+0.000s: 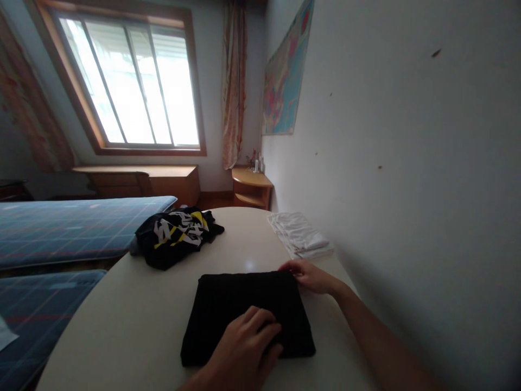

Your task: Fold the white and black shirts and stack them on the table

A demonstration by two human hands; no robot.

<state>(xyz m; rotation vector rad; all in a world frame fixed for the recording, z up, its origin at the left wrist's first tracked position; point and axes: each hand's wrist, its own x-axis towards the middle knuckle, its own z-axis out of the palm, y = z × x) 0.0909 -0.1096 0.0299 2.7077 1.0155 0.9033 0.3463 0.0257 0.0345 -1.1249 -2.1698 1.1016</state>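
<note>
A black garment [240, 304], folded into a neat rectangle, lies flat near the front of the white round table [134, 320]. Over its lower right part is my left hand [250, 339], palm down, with bent fingers spread apart on the cloth. At the far right corner of the bundle, my right hand [309, 274] has its fingers closed around the edge; the fingertips are partly hidden. What kind of garment it is cannot be made out in its folded form.
A crumpled black garment with yellow and white print [179, 233] lies at the table's far left. Folded white cloth [299, 233] sits at the far right, near the wall [399, 217]. Plaid mattresses [81, 228] stand to the left; a corner shelf [252, 179] is behind.
</note>
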